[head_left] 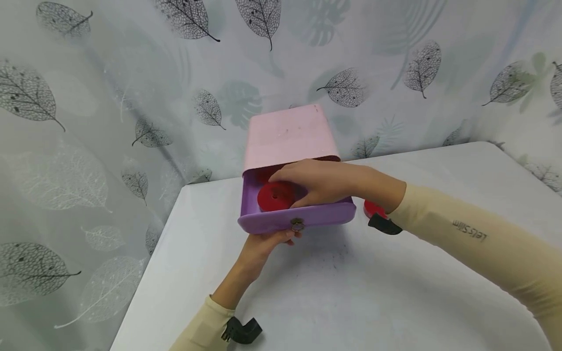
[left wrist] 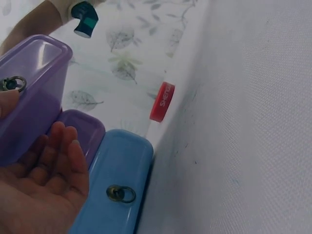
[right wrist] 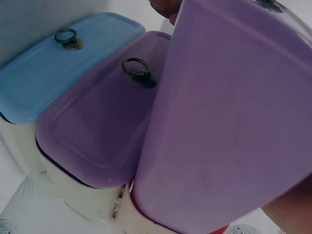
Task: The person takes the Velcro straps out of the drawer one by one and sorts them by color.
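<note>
A purple drawer (head_left: 303, 216) is pulled out of the top of a pink cabinet (head_left: 290, 134). My left hand (head_left: 259, 251) holds it from below, thumb on the front beside the ring pull (head_left: 297, 224) and fingers under its bottom. My right hand (head_left: 322, 180) reaches over the drawer's right side and grips a red disc (head_left: 275, 197) with a small centre hole, fingers at its far side and thumb near the front. The right wrist view shows the drawer's underside (right wrist: 224, 122), which hides the right hand's fingers.
Beneath stand a second purple drawer (right wrist: 97, 126) and a blue drawer (right wrist: 73, 63), both closed, with ring pulls. Another red disc (left wrist: 162, 101), with white lettering, lies on the white table (head_left: 351, 292) right of the cabinet. A leaf-patterned curtain (head_left: 281, 63) hangs behind.
</note>
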A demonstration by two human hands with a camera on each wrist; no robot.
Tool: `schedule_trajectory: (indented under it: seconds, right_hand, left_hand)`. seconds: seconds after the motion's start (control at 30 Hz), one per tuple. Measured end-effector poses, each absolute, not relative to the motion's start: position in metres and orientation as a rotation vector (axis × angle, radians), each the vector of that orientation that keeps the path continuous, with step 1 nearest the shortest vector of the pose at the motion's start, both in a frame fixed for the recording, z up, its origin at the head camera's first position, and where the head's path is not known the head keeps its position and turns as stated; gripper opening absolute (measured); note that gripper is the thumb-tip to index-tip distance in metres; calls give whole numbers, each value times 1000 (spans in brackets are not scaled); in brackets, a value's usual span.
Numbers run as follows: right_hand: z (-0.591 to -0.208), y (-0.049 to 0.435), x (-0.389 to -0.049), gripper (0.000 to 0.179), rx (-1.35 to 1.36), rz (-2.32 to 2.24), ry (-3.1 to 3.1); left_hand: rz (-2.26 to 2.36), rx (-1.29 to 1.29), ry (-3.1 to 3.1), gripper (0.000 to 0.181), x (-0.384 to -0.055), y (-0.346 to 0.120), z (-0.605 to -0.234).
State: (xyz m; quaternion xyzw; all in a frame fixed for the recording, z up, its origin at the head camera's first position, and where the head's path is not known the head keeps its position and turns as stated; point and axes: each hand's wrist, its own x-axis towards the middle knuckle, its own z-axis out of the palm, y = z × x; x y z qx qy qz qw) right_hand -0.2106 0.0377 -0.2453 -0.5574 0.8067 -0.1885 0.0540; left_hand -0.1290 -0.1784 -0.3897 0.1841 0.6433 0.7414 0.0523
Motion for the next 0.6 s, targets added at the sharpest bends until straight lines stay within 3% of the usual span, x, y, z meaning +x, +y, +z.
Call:
schedule_trajectory:
  seconds: [0.6]
  right_hand:
    - [-253, 17, -210, 77, -1556, -396, 2571]
  left_hand:
    - [2238, 544, 1965, 58, -126, -178, -389]
